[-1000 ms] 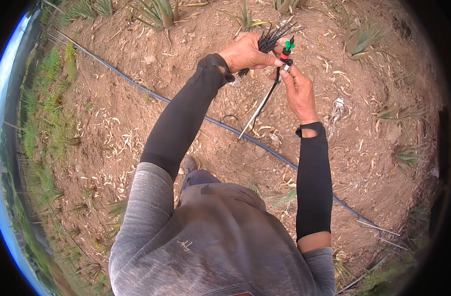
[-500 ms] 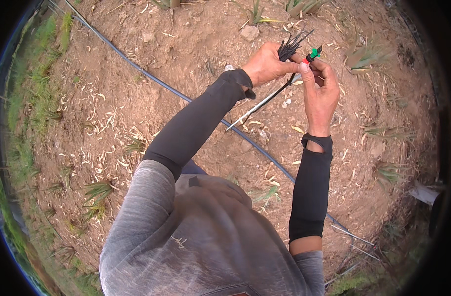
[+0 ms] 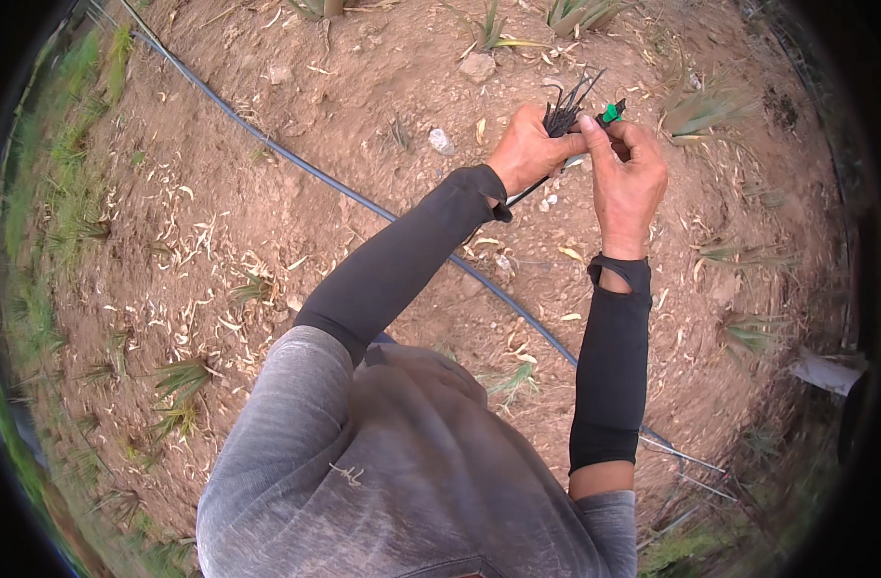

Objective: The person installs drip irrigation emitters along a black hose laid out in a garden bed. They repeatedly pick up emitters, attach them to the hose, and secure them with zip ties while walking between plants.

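My left hand (image 3: 532, 149) is closed round a bundle of thin black strands (image 3: 562, 119), whose loose ends fan out above the thumb. Below its fingers a thin black tube (image 3: 529, 192) slants down to the left, partly behind the wrist. Right beside it, my right hand (image 3: 629, 183) pinches a small green-and-black sprinkler head (image 3: 611, 114) between thumb and fingers. The fingertips of both hands nearly meet, and they hide the lower part of that piece.
A long dark hose (image 3: 329, 176) runs diagonally across the dry brown soil (image 3: 363, 106), passing under my arms. Spiky green plants (image 3: 705, 108) grow around, with a stone (image 3: 477, 66) near the far ones. Thin pale rods (image 3: 686, 455) lie at the lower right.
My right thumb has shifted up and left over the sprinkler head, covering its red part. The white rod below my hands has mostly gone out of sight. Both hands stay close together.
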`<action>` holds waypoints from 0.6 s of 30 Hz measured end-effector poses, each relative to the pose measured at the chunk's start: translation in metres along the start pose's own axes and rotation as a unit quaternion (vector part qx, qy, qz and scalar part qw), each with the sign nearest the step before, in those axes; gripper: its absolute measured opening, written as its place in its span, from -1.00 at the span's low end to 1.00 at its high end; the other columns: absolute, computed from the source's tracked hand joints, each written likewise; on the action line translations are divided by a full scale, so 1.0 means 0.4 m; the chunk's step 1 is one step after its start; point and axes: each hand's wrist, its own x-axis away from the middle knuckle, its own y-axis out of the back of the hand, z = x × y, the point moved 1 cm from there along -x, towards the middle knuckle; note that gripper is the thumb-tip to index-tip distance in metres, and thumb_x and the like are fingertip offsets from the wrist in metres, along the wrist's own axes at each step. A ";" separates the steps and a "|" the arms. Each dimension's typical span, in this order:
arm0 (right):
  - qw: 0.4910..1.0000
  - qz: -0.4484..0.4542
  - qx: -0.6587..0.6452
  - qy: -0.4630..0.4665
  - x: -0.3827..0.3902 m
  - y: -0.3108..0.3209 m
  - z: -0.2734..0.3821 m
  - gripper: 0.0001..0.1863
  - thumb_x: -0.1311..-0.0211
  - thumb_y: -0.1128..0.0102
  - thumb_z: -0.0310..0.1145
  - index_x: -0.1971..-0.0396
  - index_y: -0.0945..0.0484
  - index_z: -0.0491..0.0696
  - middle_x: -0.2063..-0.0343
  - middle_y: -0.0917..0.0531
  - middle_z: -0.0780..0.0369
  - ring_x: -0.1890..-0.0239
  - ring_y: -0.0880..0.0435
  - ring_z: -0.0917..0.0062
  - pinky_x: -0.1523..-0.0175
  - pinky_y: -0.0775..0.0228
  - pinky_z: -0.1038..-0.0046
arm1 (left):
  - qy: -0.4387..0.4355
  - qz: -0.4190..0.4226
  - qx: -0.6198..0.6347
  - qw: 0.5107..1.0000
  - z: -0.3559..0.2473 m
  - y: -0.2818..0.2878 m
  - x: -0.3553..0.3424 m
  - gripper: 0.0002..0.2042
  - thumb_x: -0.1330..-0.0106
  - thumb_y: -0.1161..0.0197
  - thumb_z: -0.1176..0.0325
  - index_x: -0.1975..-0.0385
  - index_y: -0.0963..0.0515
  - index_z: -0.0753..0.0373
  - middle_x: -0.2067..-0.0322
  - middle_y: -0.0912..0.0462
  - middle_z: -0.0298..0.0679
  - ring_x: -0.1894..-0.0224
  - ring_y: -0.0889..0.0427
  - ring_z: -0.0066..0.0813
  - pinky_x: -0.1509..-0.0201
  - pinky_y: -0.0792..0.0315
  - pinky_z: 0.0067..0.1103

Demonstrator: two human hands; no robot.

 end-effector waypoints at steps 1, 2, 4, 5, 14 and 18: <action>1.000 0.003 -0.009 -0.008 0.000 -0.004 -0.004 -0.74 0.01 -0.39 -0.26 0.49 -0.62 -0.16 0.46 -0.60 0.16 0.37 -0.59 0.37 0.23 -0.40 0.41 | 0.006 0.005 0.015 1.000 0.004 0.001 0.001 -0.73 -0.15 -0.39 0.23 0.60 -0.54 0.29 0.73 -0.44 -0.44 0.68 -0.36 -0.75 0.66 -0.22 -0.66; 1.000 0.007 -0.017 -0.015 0.000 -0.006 -0.007 -0.74 0.02 -0.39 -0.26 0.49 -0.62 -0.16 0.47 -0.60 0.15 0.37 -0.59 0.36 0.22 -0.40 0.40 | 0.001 0.003 0.023 1.000 0.007 0.001 0.000 -0.71 -0.17 -0.37 0.23 0.65 -0.51 0.28 0.74 -0.43 -0.43 0.71 -0.35 -0.73 0.68 -0.20 -0.67; 1.000 -0.003 -0.020 -0.007 0.004 -0.002 -0.006 -0.75 0.00 -0.38 -0.27 0.50 -0.62 -0.16 0.47 -0.60 0.15 0.36 -0.59 0.34 0.21 -0.39 0.39 | -0.006 0.003 0.005 1.000 0.017 -0.002 -0.001 -0.71 -0.18 -0.36 0.24 0.64 -0.52 0.29 0.74 -0.43 -0.44 0.69 -0.34 -0.74 0.66 -0.20 -0.67; 1.000 -0.007 -0.021 -0.002 0.005 0.000 -0.006 -0.76 -0.01 -0.37 -0.28 0.50 -0.61 -0.16 0.47 -0.59 0.15 0.36 -0.58 0.34 0.21 -0.38 0.39 | -0.009 0.002 -0.004 1.000 0.021 -0.003 -0.002 -0.71 -0.18 -0.36 0.24 0.64 -0.52 0.30 0.73 -0.43 -0.45 0.68 -0.34 -0.75 0.66 -0.20 -0.66; 0.998 0.011 -0.020 0.059 -0.009 -0.007 -0.013 -0.84 -0.06 -0.30 -0.36 0.47 -0.63 -0.15 0.41 -0.57 0.12 0.29 -0.55 0.28 0.16 -0.35 0.36 | -0.058 -0.003 -0.022 0.998 0.034 0.004 -0.023 -0.77 -0.18 -0.37 0.27 0.48 -0.62 0.34 0.65 -0.48 -0.48 0.55 -0.36 -0.78 0.56 -0.26 -0.67; 0.996 0.036 -0.068 0.054 -0.012 -0.015 -0.023 -0.86 -0.08 -0.28 -0.38 0.41 -0.66 -0.13 0.41 -0.57 0.14 0.29 -0.54 0.32 0.15 -0.34 0.40 | -0.041 0.001 -0.006 0.999 0.008 0.007 -0.015 -0.76 -0.14 -0.41 0.28 0.35 -0.65 0.35 0.55 -0.59 -0.42 0.47 -0.44 -0.76 0.45 -0.36 -0.67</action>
